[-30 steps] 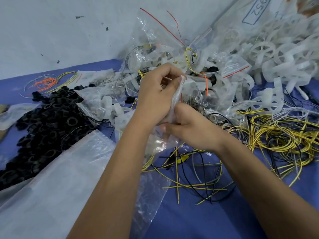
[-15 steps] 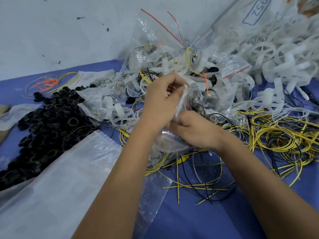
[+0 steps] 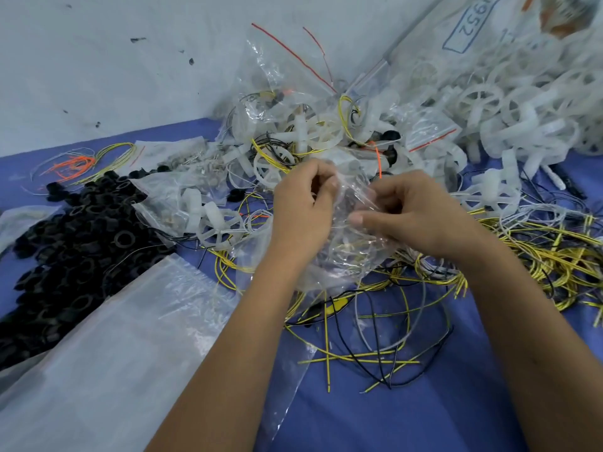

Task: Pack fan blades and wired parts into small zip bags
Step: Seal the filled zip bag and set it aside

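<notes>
Hands have spread apart since a second ago; left hand (image 3: 301, 208) and right hand (image 3: 412, 213) each pinch the bag (image 3: 346, 256) mouth (probably opening it) above the wires (image 3: 375, 337); filling comes next.

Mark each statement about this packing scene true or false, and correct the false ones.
1. Both hands hold a clear bag. True: the left hand and right hand pinch the bag between them.
2. The black rings lie to the right of the hands. False: the black rings are piled on the left.
3. The table cover is blue. True: the cover is blue.
4. Yellow wires lie to the right of the hands. True: the yellow wires are heaped there.
5. The fan blades are red. False: the fan blades are white.
</notes>
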Demonstrator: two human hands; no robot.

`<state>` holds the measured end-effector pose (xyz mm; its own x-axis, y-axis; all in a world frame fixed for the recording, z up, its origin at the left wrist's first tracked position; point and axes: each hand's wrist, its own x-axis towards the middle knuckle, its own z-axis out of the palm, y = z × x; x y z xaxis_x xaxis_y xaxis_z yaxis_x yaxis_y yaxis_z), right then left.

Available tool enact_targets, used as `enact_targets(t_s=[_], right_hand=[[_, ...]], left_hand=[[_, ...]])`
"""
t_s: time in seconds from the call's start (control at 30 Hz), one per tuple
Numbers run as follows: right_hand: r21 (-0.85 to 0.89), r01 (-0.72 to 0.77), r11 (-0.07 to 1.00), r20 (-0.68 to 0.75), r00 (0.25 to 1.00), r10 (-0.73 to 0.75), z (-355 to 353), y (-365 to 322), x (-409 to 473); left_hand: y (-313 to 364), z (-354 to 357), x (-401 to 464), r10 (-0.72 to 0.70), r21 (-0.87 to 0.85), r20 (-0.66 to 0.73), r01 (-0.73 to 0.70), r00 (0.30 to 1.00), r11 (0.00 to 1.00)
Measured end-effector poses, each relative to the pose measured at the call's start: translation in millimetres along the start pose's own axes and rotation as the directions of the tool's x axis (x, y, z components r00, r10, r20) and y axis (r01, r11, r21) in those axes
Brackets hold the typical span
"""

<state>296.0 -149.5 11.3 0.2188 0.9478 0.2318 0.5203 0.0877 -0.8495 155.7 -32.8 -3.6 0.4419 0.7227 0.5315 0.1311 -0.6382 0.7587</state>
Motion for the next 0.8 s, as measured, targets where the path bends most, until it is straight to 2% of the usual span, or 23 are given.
enact_targets(t_s=[0.07, 0.17, 0.23, 0.3, 0.37, 0.4, 0.47, 0.53, 0.57, 0.67, 0.73, 0.8], right_hand=[[0.009, 0.027, 1.000, -0.205, 0.978, -0.024, -6.0, 3.2, -3.9], [-0.196, -0.002, 0.981, -0.517, 0.850, -0.102, -15.8, 12.2, -4.8], [-0.363, -0.128, 0.923, -0.678, 0.716, -0.167, -22.9, 19.4, -5.0], [-0.443, -0.286, 0.849, -0.784, 0.583, -0.213, -30.5, 24.6, -8.1], [-0.457, -0.443, 0.771, -0.832, 0.519, -0.196, -33.5, 28.5, -8.9], [-0.464, -0.528, 0.712, -0.836, 0.526, -0.155, -34.8, 32.0, -9.1], [-0.463, -0.675, 0.574, -0.814, 0.580, 0.025, -35.4, 38.6, -9.4], [-0.456, -0.738, 0.498, -0.755, 0.617, 0.223, -35.0, 41.4, -7.9], [-0.462, -0.743, 0.484, -0.729, 0.629, 0.270, -34.1, 42.9, -6.4], [-0.517, -0.683, 0.516, -0.705, 0.681, 0.197, -32.7, 47.2, -3.5], [-0.525, -0.607, 0.596, -0.676, 0.723, 0.141, -32.7, 50.5, -3.8], [-0.468, -0.552, 0.690, -0.679, 0.725, 0.118, -33.9, 51.5, -4.3]], left_hand=[[0.0, 1.9, -0.5, 0.011, 0.016, -0.012, -0.011, 1.000, 1.000], [5.0, 6.5, -4.6, 0.105, 0.046, 0.009, -0.105, 0.994, 0.993], [9.0, 11.3, -7.4, 0.187, 0.108, 0.042, -0.190, 0.981, 0.976], [14.8, 18.2, -10.4, 0.254, 0.168, 0.061, -0.261, 0.965, 0.951], [18.1, 21.2, -14.1, 0.292, 0.201, 0.081, -0.303, 0.953, 0.932], [19.4, 23.4, -15.7, 0.300, 0.206, 0.099, -0.315, 0.949, 0.927], [19.8, 27.5, -19.3, 0.289, 0.214, 0.144, -0.315, 0.946, 0.925], [18.5, 30.1, -21.1, 0.268, 0.220, 0.168, -0.301, 0.949, 0.928], [17.4, 30.4, -21.7, 0.259, 0.217, 0.173, -0.293, 0.950, 0.931], [14.0, 32.0, -22.4, 0.244, 0.196, 0.186, -0.279, 0.952, 0.940], [13.1, 32.5, -23.5, 0.229, 0.192, 0.199, -0.267, 0.953, 0.944], [12.8, 31.7, -24.1, 0.219, 0.192, 0.211, -0.261, 0.952, 0.946]])
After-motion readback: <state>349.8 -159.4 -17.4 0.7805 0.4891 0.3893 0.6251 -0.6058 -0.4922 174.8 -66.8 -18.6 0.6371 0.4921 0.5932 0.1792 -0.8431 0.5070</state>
